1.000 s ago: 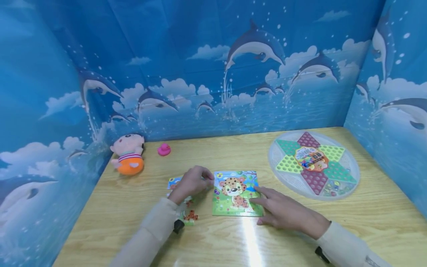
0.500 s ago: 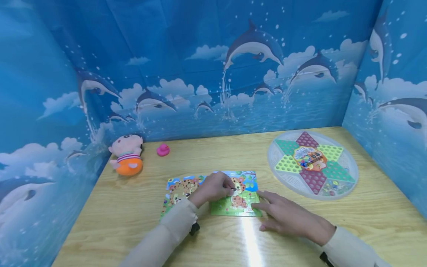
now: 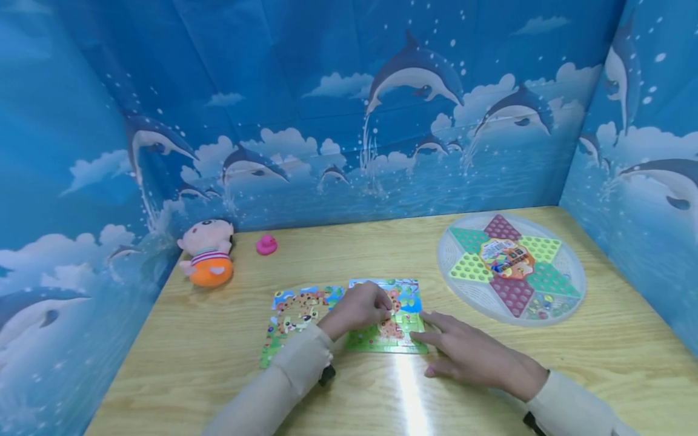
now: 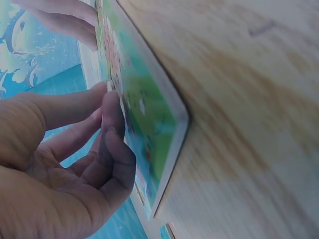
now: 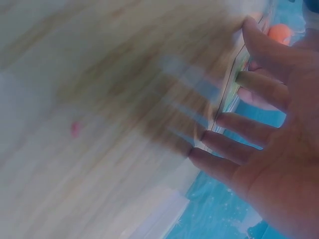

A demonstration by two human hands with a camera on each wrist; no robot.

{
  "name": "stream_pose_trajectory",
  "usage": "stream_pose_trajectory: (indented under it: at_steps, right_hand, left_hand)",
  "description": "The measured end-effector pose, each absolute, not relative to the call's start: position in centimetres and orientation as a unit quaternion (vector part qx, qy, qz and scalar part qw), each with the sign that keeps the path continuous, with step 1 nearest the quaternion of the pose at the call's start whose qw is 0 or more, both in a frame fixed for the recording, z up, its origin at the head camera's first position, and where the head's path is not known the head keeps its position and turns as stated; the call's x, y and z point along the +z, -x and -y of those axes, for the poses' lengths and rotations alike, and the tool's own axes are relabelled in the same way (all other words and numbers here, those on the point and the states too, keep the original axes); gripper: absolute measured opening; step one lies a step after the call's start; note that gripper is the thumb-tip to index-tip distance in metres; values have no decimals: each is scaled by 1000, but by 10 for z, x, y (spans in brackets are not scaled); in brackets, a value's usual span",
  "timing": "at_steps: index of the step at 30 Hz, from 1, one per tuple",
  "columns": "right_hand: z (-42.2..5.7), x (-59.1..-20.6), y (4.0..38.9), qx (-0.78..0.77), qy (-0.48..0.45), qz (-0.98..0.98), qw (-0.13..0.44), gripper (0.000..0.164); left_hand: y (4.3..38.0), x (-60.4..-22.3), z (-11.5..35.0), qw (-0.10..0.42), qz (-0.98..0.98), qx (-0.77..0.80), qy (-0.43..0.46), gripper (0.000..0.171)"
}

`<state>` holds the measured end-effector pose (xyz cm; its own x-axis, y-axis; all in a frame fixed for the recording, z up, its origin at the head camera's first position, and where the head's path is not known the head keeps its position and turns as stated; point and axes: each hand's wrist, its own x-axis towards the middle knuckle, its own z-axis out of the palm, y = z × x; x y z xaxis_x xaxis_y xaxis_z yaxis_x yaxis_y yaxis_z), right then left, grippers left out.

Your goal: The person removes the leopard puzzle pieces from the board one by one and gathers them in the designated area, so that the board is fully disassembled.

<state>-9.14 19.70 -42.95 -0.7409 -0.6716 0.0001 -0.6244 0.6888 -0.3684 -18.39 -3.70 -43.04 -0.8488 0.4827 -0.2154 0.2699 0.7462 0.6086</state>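
Observation:
My left hand (image 3: 361,307) is over a square leopard jigsaw puzzle (image 3: 376,346), covering part of the leopard's face. In the left wrist view, thumb and forefinger pinch a small, pale-edged puzzle piece (image 4: 110,86) right at the picture's surface; most of it is hidden by the fingertips. My right hand (image 3: 463,348) lies at the puzzle's right edge, fingers spread and fairly straight, index and middle fingertips at the border. Left of this puzzle is a second leopard picture in puzzle pieces (image 3: 280,303), with wood-coloured gaps showing, partly behind my left wrist.
A round Chinese checkers board (image 3: 452,266) with marbles lies at the right. At the back left are a plush toy (image 3: 211,272) in orange shorts and a pink rubber duck (image 3: 266,244). A dolphin-print backdrop (image 3: 327,200) encloses the wooden table (image 3: 180,363).
My left hand has moved right, from the gap between the two pictures onto the leopard's face, then shifted slightly further right. The right hand has barely moved.

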Motion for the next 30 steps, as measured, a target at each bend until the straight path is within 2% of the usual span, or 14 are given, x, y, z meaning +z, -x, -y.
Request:
stream_pose_trajectory:
  at_steps: [8,25,30]
  right_hand:
    - [-197,-431,91,-178,352,-916,68,58]
    - [-197,-431,91,-179,348,-917,71,58]
    - [-196,-430,91,-180,347,-918,74,58]
  left_hand:
    - [183,-429,36,190,-911,314,-190,2]
    - [184,-428,40,167,-901,357,-182,11]
    - [184,-423,46,172,-899,368,-164,7]
